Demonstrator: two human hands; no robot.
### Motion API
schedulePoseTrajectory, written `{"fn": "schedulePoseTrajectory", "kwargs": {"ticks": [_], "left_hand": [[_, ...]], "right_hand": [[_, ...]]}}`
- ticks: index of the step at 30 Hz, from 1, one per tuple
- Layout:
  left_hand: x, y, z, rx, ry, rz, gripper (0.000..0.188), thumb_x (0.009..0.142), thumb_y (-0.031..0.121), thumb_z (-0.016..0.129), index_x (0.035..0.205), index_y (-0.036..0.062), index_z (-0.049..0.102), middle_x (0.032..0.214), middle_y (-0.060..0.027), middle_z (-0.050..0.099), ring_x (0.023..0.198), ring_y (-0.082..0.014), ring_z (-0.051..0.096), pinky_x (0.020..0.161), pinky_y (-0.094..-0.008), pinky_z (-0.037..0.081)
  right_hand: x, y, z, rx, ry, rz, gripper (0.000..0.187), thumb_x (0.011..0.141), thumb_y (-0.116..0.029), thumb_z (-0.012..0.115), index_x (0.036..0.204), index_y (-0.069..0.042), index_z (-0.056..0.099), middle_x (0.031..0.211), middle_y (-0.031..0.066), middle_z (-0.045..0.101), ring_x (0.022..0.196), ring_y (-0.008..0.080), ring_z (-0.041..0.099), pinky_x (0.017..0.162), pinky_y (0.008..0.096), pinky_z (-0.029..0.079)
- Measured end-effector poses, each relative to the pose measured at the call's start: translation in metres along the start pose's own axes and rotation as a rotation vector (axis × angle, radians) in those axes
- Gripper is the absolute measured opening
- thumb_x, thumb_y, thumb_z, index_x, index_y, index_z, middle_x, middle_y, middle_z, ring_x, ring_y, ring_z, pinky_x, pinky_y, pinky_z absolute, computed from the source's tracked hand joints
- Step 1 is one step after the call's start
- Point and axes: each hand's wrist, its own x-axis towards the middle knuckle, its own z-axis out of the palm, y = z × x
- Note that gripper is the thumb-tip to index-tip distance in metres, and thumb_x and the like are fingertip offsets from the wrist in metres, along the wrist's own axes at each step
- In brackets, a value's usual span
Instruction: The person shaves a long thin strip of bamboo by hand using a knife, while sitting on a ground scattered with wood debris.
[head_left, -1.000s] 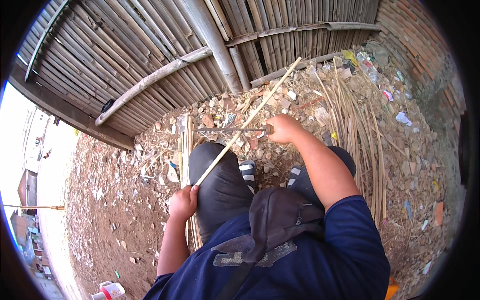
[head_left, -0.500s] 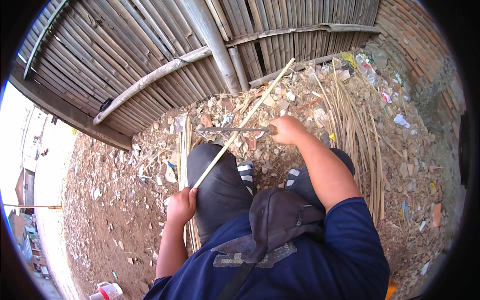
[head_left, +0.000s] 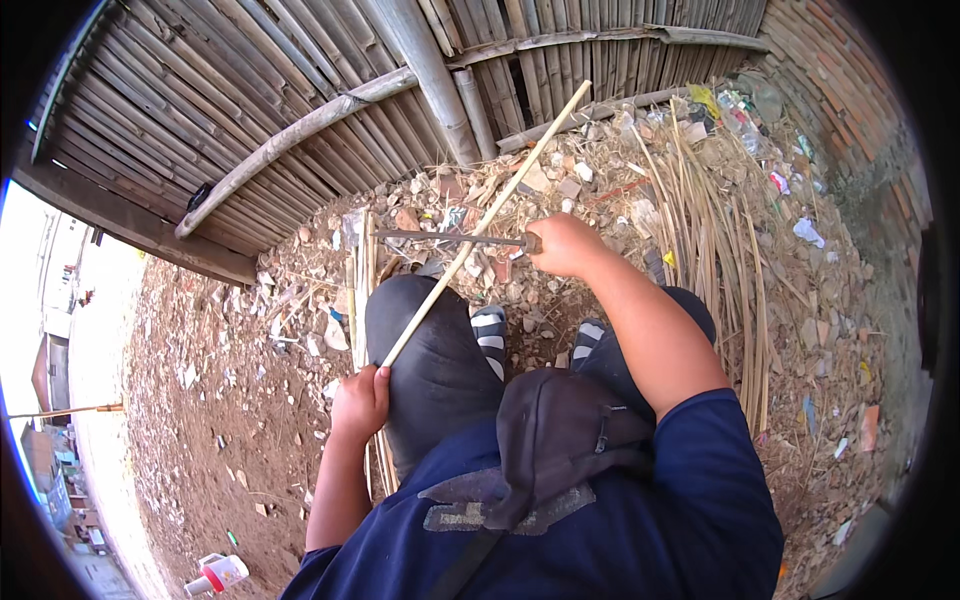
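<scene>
My left hand (head_left: 360,402) is closed on the near end of a long pale bamboo strip (head_left: 520,180), beside my left knee. The strip slants away up and to the right, over my left thigh, toward the bamboo wall. In my right hand (head_left: 565,245) is the handle of a long-bladed knife (head_left: 430,237). Its dark, narrow blade points left and crosses the strip at about mid-length, appearing to touch it. Both feet, in striped sandals (head_left: 489,335), rest on the ground below.
Many split strips (head_left: 715,260) lie in a pile on the right, and more strips (head_left: 362,290) lie beside my left leg. A bamboo wall (head_left: 300,120) stands ahead, a brick wall (head_left: 850,100) at right. Rubble and litter cover the ground. A white-and-red mug (head_left: 218,574) lies lower left.
My right hand and the knife have shifted slightly left and up in the picture. My left hand has moved slightly left, still gripping the strip.
</scene>
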Motion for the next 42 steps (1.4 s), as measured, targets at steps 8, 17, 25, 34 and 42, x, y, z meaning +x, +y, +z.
{"fn": "schedulePoseTrajectory", "kwargs": {"ticks": [8,17,25,34,42], "left_hand": [[-0.005,-0.002,0.004,-0.031,0.006,-0.015,0.038,0.106,0.029,0.047,0.079,0.0033,0.055,0.065,-0.0264,0.06,0.062,-0.0492,0.061,0.057,-0.0572,0.046],[-0.002,0.001,0.0,-0.008,0.017,-0.019,0.035,0.105,0.028,0.05,0.081,0.0038,0.056,0.066,-0.0258,0.062,0.062,-0.0496,0.061,0.057,-0.0578,0.048],[0.008,0.007,0.001,0.015,0.014,-0.032,0.037,0.104,0.029,0.051,0.078,0.0041,0.056,0.064,-0.0258,0.061,0.06,-0.0499,0.061,0.056,-0.0577,0.048],[-0.006,0.014,-0.016,0.205,0.01,-0.138,0.042,0.104,0.04,0.052,0.078,0.0067,0.055,0.064,-0.023,0.063,0.061,-0.0458,0.064,0.055,-0.0573,0.048],[-0.006,0.017,-0.016,0.129,-0.052,-0.111,0.042,0.104,0.041,0.052,0.082,0.0052,0.055,0.068,-0.0251,0.065,0.064,-0.0475,0.065,0.058,-0.0573,0.05]], "right_hand": [[0.002,-0.022,-0.005,0.013,-0.07,0.038,0.018,0.08,-0.023,0.071,0.095,-0.012,0.07,0.085,0.0131,0.072,0.087,0.0356,0.071,0.078,0.049,0.057],[-0.01,-0.036,-0.003,-0.101,0.028,-0.155,0.019,0.079,-0.021,0.071,0.098,-0.015,0.072,0.087,0.0133,0.073,0.087,0.036,0.072,0.077,0.0506,0.057],[0.012,-0.001,0.003,-0.055,0.004,0.038,0.027,0.08,-0.019,0.071,0.106,-0.015,0.072,0.096,0.0142,0.074,0.09,0.0349,0.072,0.081,0.0491,0.057],[-0.005,-0.003,-0.005,-0.071,0.078,-0.058,0.031,0.077,-0.025,0.075,0.106,-0.014,0.071,0.092,0.016,0.073,0.091,0.0372,0.071,0.08,0.05,0.057],[-0.008,-0.012,-0.001,-0.129,0.067,-0.21,0.023,0.079,-0.022,0.071,0.099,-0.011,0.069,0.086,0.0138,0.072,0.084,0.0372,0.071,0.076,0.0511,0.056]]}}
